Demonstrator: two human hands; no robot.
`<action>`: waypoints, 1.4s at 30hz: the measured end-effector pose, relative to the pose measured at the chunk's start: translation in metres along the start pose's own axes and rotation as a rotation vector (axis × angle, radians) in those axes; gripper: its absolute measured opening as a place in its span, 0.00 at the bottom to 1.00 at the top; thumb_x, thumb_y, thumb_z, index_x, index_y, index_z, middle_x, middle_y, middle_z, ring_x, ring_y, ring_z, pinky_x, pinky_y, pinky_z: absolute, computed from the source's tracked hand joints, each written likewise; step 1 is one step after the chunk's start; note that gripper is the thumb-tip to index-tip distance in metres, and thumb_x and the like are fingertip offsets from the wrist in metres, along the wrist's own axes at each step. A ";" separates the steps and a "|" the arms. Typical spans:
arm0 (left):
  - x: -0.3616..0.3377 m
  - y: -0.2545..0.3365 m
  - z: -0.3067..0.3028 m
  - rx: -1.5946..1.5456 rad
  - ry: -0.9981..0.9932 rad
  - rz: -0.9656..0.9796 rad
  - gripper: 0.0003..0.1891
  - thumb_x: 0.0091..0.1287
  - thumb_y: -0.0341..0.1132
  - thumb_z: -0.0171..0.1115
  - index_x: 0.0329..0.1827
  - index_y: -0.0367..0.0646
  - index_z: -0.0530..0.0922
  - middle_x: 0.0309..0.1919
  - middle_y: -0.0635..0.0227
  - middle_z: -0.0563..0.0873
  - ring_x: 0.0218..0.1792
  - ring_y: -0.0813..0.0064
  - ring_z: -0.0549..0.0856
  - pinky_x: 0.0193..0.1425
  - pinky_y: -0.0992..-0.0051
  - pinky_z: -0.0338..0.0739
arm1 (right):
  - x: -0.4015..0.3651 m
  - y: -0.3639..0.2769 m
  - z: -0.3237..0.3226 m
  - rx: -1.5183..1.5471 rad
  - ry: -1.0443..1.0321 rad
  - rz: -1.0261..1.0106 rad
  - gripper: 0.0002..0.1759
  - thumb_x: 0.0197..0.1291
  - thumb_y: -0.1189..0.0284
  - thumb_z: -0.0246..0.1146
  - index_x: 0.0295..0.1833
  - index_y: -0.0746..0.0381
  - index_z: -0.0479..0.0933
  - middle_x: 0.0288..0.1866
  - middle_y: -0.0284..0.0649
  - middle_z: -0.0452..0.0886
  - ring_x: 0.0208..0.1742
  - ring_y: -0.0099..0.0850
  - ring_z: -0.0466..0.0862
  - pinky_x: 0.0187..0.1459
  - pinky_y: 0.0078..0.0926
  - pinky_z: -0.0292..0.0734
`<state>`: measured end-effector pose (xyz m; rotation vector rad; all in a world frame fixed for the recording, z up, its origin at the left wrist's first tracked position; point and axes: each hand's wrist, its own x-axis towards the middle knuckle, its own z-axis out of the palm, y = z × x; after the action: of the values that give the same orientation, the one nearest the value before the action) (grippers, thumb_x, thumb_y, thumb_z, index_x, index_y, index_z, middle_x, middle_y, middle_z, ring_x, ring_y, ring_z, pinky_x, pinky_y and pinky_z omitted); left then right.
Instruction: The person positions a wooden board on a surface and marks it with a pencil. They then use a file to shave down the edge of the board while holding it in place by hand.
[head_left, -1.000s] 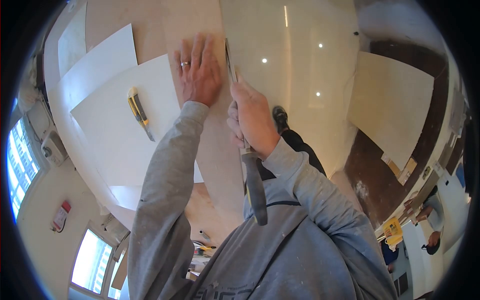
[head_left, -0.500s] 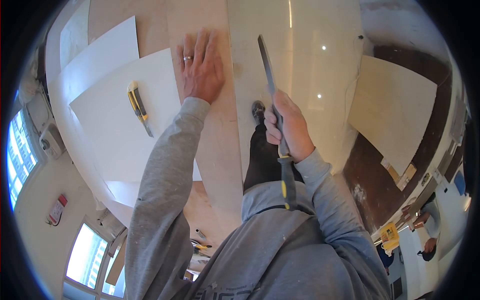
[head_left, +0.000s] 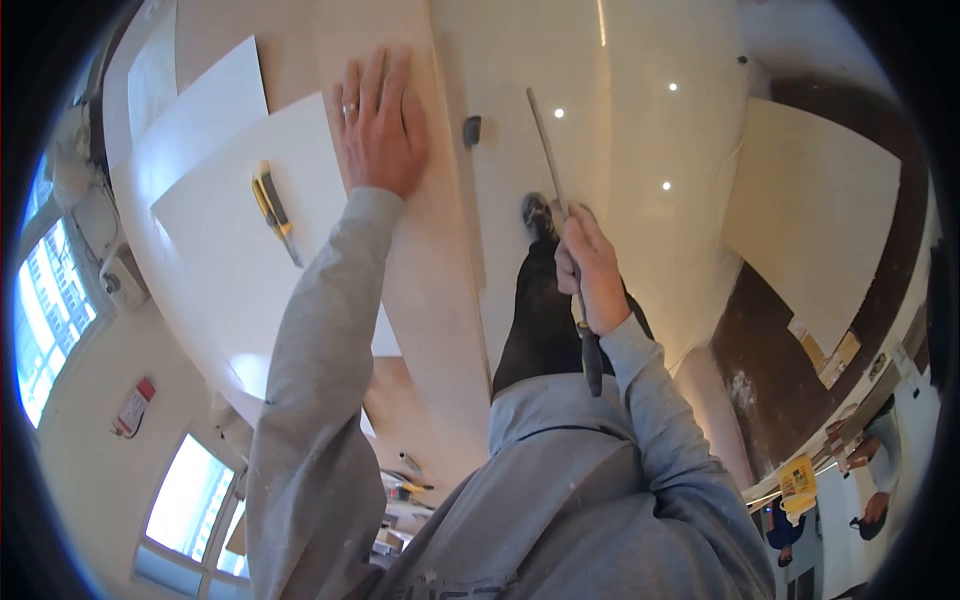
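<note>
Head cam, R hand (head_left: 592, 268) clasped round file (head_left: 547, 150) nr handle (head_left: 590, 360), L hand (head_left: 380, 130) flat on board (head_left: 430, 260)

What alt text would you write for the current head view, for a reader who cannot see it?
A right hand grips a file over the floor, while the left hand lies flat on a board, near a knife.

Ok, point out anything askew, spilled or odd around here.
A whitish smudge marks the dark brown surface on the right, perhaps spilled powder or a scuff. The yellow-and-black knife lies loose on a white sheet, its blade apparently out.
</note>
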<state>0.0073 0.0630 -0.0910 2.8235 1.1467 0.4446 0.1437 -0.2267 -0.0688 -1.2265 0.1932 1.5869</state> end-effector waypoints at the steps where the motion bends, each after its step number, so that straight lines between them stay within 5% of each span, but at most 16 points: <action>1: -0.001 0.001 0.000 0.010 0.011 0.003 0.25 0.83 0.41 0.52 0.81 0.55 0.75 0.81 0.64 0.76 0.83 0.49 0.68 0.88 0.45 0.54 | 0.000 -0.006 -0.002 -0.011 -0.013 0.027 0.35 0.85 0.47 0.54 0.83 0.59 0.66 0.31 0.23 0.61 0.24 0.14 0.61 0.24 0.16 0.55; 6: 0.001 0.009 -0.010 0.071 -0.013 0.009 0.26 0.82 0.40 0.54 0.80 0.39 0.75 0.77 0.47 0.77 0.80 0.48 0.73 0.86 0.52 0.63 | -0.008 0.011 -0.014 0.096 -0.001 0.132 0.30 0.85 0.43 0.51 0.72 0.55 0.72 0.29 0.25 0.62 0.20 0.15 0.60 0.22 0.18 0.55; 12: -0.029 0.004 -0.013 -0.181 -0.059 -0.001 0.28 0.80 0.40 0.54 0.82 0.46 0.73 0.81 0.50 0.73 0.83 0.44 0.67 0.88 0.46 0.57 | -0.029 0.021 -0.036 0.215 -0.026 0.154 0.24 0.84 0.44 0.53 0.62 0.54 0.71 0.29 0.28 0.65 0.18 0.19 0.62 0.20 0.21 0.61; 15: -0.095 0.022 -0.017 -0.221 0.062 -0.014 0.21 0.77 0.34 0.62 0.72 0.51 0.84 0.73 0.61 0.82 0.77 0.48 0.75 0.86 0.42 0.58 | -0.041 0.022 -0.055 0.146 -0.002 0.191 0.24 0.84 0.46 0.54 0.59 0.57 0.70 0.30 0.30 0.68 0.17 0.19 0.64 0.17 0.22 0.62; 17: -0.150 0.046 -0.039 -0.128 0.046 -0.048 0.20 0.77 0.31 0.63 0.70 0.47 0.85 0.70 0.59 0.84 0.74 0.49 0.78 0.85 0.43 0.60 | -0.047 0.025 -0.063 0.097 0.038 0.190 0.23 0.83 0.47 0.53 0.55 0.59 0.69 0.29 0.30 0.68 0.17 0.19 0.64 0.15 0.21 0.60; 20: -0.233 0.077 -0.076 -0.048 -0.042 -0.154 0.21 0.77 0.31 0.63 0.72 0.48 0.84 0.71 0.60 0.82 0.75 0.51 0.77 0.85 0.40 0.59 | -0.056 0.036 -0.080 0.106 0.020 0.216 0.24 0.83 0.47 0.52 0.56 0.60 0.70 0.28 0.29 0.67 0.16 0.19 0.63 0.15 0.21 0.59; 26: -0.336 0.103 -0.090 0.094 -0.286 -0.361 0.29 0.83 0.43 0.52 0.86 0.58 0.70 0.87 0.63 0.65 0.89 0.53 0.56 0.89 0.40 0.42 | -0.076 0.054 -0.075 -0.049 0.044 0.258 0.26 0.84 0.46 0.51 0.61 0.60 0.70 0.27 0.28 0.62 0.16 0.18 0.60 0.15 0.20 0.57; 33: -0.339 0.101 -0.082 0.070 -0.236 -0.346 0.29 0.85 0.46 0.45 0.88 0.60 0.66 0.90 0.65 0.60 0.90 0.53 0.52 0.90 0.43 0.39 | -0.090 0.103 -0.048 -0.023 -0.081 0.134 0.28 0.84 0.42 0.50 0.64 0.57 0.70 0.28 0.27 0.63 0.18 0.17 0.62 0.18 0.21 0.60; 42: -0.347 0.100 -0.079 0.068 -0.153 -0.311 0.29 0.84 0.45 0.48 0.87 0.61 0.67 0.88 0.64 0.64 0.89 0.50 0.56 0.87 0.40 0.46 | -0.094 0.178 -0.057 -0.229 -0.139 -0.153 0.22 0.87 0.52 0.53 0.67 0.59 0.73 0.30 0.23 0.63 0.28 0.15 0.65 0.31 0.18 0.63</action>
<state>-0.1845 -0.2524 -0.0823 2.6079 1.5556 0.1680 0.0270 -0.3969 -0.1004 -1.2663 -0.1723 1.5840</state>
